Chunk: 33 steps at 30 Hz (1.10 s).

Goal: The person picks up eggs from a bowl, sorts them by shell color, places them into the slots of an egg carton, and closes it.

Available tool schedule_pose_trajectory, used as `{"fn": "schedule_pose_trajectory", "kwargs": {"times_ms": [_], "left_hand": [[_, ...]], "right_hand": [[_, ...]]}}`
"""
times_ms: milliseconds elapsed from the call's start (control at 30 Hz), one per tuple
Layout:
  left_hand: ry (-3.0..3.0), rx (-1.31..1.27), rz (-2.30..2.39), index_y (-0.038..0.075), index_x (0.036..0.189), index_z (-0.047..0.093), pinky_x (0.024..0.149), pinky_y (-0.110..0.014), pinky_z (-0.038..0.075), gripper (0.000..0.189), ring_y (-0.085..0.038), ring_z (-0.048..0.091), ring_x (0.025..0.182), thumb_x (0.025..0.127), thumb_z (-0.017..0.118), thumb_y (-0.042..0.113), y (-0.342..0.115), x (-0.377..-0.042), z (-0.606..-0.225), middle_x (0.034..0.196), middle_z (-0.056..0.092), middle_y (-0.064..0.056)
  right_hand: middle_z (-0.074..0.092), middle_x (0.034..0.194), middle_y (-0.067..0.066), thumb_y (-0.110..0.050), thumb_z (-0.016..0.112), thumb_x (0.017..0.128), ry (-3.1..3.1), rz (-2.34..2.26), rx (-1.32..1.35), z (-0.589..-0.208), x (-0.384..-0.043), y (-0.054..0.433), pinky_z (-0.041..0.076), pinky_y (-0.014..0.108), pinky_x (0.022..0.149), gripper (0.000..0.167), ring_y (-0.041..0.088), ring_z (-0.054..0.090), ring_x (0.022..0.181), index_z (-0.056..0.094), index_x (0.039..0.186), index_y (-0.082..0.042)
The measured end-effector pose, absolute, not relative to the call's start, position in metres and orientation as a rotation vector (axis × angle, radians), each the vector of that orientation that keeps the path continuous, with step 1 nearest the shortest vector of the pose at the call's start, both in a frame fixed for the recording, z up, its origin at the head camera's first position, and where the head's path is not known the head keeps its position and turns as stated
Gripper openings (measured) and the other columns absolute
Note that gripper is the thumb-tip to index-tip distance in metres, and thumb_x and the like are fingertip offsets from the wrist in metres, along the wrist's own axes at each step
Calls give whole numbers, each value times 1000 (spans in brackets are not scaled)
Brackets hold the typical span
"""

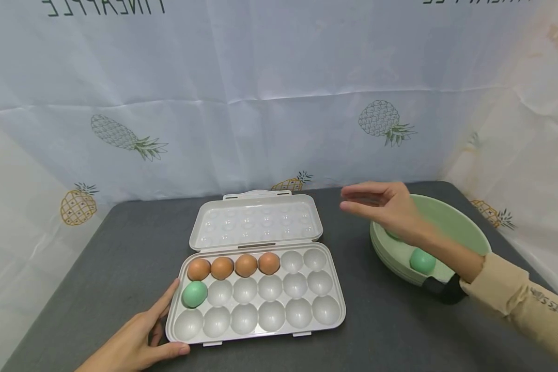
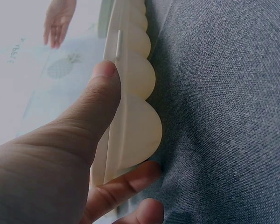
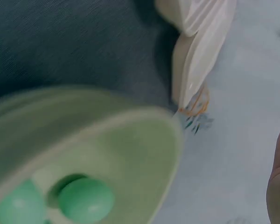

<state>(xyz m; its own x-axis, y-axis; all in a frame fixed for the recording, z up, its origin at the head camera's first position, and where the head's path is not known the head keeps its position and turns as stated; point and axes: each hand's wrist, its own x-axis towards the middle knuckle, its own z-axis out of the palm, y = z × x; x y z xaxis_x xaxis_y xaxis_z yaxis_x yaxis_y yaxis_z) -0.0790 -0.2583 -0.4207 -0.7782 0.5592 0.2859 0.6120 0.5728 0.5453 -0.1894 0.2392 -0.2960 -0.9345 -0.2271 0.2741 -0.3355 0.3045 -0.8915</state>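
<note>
A pale egg tray (image 1: 260, 338) lies with its lid (image 1: 256, 227) folded back. Several brown eggs (image 1: 246, 265) fill the left part of its back row, and one green egg (image 1: 195, 294) sits at the left end of the middle row. My left hand (image 1: 137, 336) holds the tray's front left corner, thumb along the front edge and index finger along the left side. Fingers extended and holding nothing, my right hand (image 1: 390, 209) hovers beside and above the left rim of a green bowl (image 1: 451, 222). Inside the bowl are green eggs (image 3: 86, 199), partly hidden by my forearm in the head view.
The dark tabletop (image 1: 97, 263) spreads around the tray and bowl. A black handle-like part (image 1: 451, 289) sticks out from the bowl's near side. Behind hangs a pale curtain (image 1: 279, 139) printed with pineapples, and similar sheets close off both sides.
</note>
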Motion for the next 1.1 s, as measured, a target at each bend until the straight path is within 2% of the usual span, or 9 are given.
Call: {"fn": "schedule_pose_trajectory", "kwargs": {"times_ms": [200, 467, 867, 933, 1033, 1100], "left_hand": [[-2733, -1004, -998, -1, 162, 16, 49, -5, 31, 115, 17, 36, 56, 77, 90, 24, -258, -79, -419, 63, 44, 22], [-2732, -1010, -995, 0, 162, 15, 49, -5, 31, 115, 17, 36, 57, 78, 89, 24, -259, -79, -419, 64, 45, 20], [-2737, -1001, -1003, -4, 161, 18, 50, -5, 32, 114, 17, 37, 57, 77, 90, 25, -256, -77, -419, 69, 48, 19], [-2739, -997, -1006, -3, 161, 18, 49, -5, 32, 114, 17, 37, 57, 77, 90, 25, -256, -77, -419, 69, 48, 18], [-2741, -995, -1014, -3, 161, 18, 49, -5, 33, 114, 17, 37, 57, 77, 90, 24, -256, -78, -418, 69, 48, 18], [-2746, -992, -1015, -3, 161, 18, 49, -5, 33, 114, 17, 37, 56, 77, 90, 24, -256, -78, -417, 68, 46, 20]], "right_hand": [[77, 106, -21, -15, 76, 93, -2501, 1593, 349, -303, -184, 284, 52, 11, 89, 34, -8, 67, 110, 72, 125, -6], [72, 112, -27, -15, 73, 95, -2605, 1453, 321, -321, -183, 332, 48, 6, 87, 35, -17, 61, 111, 70, 129, -8], [61, 114, -38, -27, 77, 93, -2739, 1340, 186, -357, -188, 354, 49, 5, 83, 56, -22, 58, 103, 61, 139, 0], [64, 116, -33, -28, 78, 92, -2750, 1339, 179, -361, -189, 353, 50, 5, 85, 57, -23, 57, 102, 61, 138, 1], [71, 126, -7, -29, 80, 90, -2772, 1295, 171, -367, -191, 350, 49, 5, 88, 57, -23, 54, 104, 64, 136, -1], [70, 131, 11, -32, 81, 89, -2805, 1217, 155, -369, -193, 348, 49, 5, 86, 57, -13, 59, 109, 66, 135, -3]]}}
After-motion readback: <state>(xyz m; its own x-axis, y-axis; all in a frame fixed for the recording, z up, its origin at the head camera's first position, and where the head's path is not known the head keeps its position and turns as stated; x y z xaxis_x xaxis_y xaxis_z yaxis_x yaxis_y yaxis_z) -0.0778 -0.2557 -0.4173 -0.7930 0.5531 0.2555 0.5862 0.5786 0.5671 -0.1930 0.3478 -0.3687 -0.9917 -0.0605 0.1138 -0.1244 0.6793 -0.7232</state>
